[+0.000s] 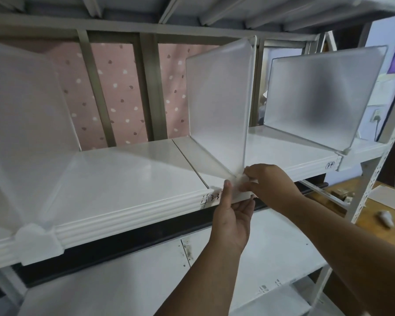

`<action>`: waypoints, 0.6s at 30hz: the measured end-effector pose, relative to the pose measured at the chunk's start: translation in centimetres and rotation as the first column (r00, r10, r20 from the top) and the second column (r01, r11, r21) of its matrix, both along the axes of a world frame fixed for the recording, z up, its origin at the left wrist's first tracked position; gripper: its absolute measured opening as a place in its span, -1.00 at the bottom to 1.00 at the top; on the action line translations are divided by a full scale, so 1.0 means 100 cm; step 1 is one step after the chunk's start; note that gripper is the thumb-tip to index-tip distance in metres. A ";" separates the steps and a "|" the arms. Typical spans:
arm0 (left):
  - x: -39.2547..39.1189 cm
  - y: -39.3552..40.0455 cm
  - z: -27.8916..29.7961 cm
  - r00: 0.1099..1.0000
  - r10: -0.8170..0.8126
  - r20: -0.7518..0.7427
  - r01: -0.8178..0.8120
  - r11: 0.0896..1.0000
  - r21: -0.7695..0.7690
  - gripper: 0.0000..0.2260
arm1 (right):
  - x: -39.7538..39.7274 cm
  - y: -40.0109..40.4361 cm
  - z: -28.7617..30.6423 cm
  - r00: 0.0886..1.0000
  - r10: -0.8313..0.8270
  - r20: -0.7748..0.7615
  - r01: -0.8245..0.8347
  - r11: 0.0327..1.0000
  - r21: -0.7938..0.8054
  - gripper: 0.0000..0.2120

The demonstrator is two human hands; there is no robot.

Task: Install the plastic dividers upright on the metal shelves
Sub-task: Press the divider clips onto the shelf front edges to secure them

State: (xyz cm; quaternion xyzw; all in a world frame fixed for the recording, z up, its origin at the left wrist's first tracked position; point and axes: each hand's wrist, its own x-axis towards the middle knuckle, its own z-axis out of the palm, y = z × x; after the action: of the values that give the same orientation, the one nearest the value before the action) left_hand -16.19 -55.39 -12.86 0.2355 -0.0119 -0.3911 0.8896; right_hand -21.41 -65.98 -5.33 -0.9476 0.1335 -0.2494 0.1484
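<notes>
A frosted plastic divider [219, 106] stands upright in the middle of the white metal shelf [128, 169]. Its front clip [240, 182] sits at the shelf's ribbed front edge. My left hand [232, 215] reaches up from below, thumb on top of the edge just left of the clip, fingers under the shelf lip. My right hand [269, 181] pinches the clip from the right. Another divider [21, 133] stands at the left with its clip [38, 241] on the edge. A third divider [315, 99] stands at the right end.
A lower white shelf [249, 258] lies beneath my arms. The perforated rack post [374, 169] rises at the right. Behind the rack hangs a pink dotted curtain [121, 87]. A wooden table [374, 215] with small objects is at the far right.
</notes>
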 end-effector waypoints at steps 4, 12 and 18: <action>0.000 0.011 0.005 0.999 -0.051 0.006 0.052 0.995 -0.086 -0.05 | 0.001 0.002 -0.004 0.999 -0.027 0.027 0.027 1.000 -0.009 -0.80; 0.001 0.026 0.003 0.987 -0.105 0.121 0.133 0.959 -0.250 0.18 | 0.001 -0.001 -0.006 0.998 -0.048 0.037 0.049 0.999 -0.013 -0.78; -0.003 0.031 0.000 0.994 -0.091 0.065 0.104 0.966 -0.235 0.23 | 0.000 -0.001 -0.007 0.998 -0.037 0.059 0.036 0.999 0.003 -0.68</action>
State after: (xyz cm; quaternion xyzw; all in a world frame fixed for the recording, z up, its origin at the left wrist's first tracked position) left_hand -16.51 -52.28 -12.87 0.1367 -0.0941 -0.4236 0.8905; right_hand -21.41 -66.12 -6.03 -0.9372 0.1466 -0.2796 0.1485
